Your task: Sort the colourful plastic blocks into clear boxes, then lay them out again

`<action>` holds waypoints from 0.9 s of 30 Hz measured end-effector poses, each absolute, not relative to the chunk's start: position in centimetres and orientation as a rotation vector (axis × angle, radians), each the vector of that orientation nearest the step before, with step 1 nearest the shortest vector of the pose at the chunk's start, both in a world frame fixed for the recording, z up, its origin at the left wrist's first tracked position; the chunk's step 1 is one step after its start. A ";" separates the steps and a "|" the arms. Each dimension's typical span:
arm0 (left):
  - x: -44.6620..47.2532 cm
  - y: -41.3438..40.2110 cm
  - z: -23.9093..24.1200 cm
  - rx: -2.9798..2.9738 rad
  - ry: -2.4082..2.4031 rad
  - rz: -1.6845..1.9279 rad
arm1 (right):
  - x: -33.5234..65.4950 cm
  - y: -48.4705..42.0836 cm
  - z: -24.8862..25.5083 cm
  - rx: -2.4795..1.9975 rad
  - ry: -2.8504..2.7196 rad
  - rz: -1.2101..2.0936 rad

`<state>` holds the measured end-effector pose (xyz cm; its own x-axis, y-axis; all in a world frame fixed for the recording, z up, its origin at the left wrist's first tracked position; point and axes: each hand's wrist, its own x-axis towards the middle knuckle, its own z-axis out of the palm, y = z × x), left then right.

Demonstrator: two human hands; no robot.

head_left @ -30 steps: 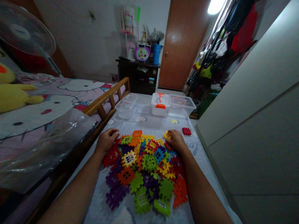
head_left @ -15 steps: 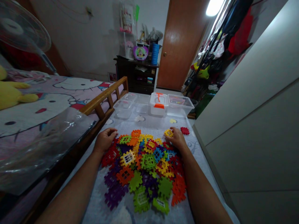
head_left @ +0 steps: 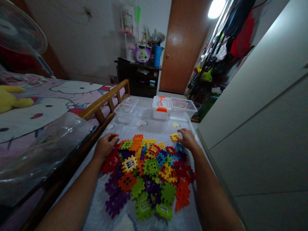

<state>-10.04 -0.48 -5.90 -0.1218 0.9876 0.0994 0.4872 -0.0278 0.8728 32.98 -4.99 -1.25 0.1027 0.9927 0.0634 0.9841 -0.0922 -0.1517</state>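
Observation:
A heap of colourful plastic interlocking building pieces (head_left: 151, 166) with notched edges lies spread between my forearms; several have window grilles. At the heap's left edge rests my left hand (head_left: 106, 146), loosely bent and open, close to red pieces (head_left: 112, 163) and a green piece (head_left: 127, 145). Beyond the heap's right side is my right hand (head_left: 188, 139), open, thumb and forefinger apart. Just left of its fingertips lies a yellow building piece (head_left: 174, 137). Whatever is under the right palm is hidden.
Clear plastic boxes (head_left: 184, 107) stand at the far end of the cloth-covered surface, one with a lid and orange latches (head_left: 161, 109). A wooden rail (head_left: 103, 99) and a plastic bag (head_left: 50, 144) border the left; a pale cabinet (head_left: 260, 122) borders the right.
My right hand has moved right, off the yellow piece and over the spot where a red piece lay, which is now out of sight. My left hand stays put. The view has shifted slightly.

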 end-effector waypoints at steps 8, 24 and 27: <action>-10.6 0.1 -7.1 1.551 1.627 1.095 | 32.5 -3.3 -1.4 -2.188 -2.256 0.189; -10.3 -0.2 -6.2 1.536 1.650 1.093 | 35.2 -1.0 0.6 -2.119 -2.315 0.179; -10.2 -0.2 -6.1 1.526 1.670 1.081 | 37.2 0.0 1.7 -2.210 -2.191 0.121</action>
<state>-10.19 -0.23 -6.09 -0.1365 0.9875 0.0794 0.4763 -0.0049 0.8793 37.16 -0.05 1.66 0.0072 0.9993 -0.0362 0.9972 -0.0098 -0.0735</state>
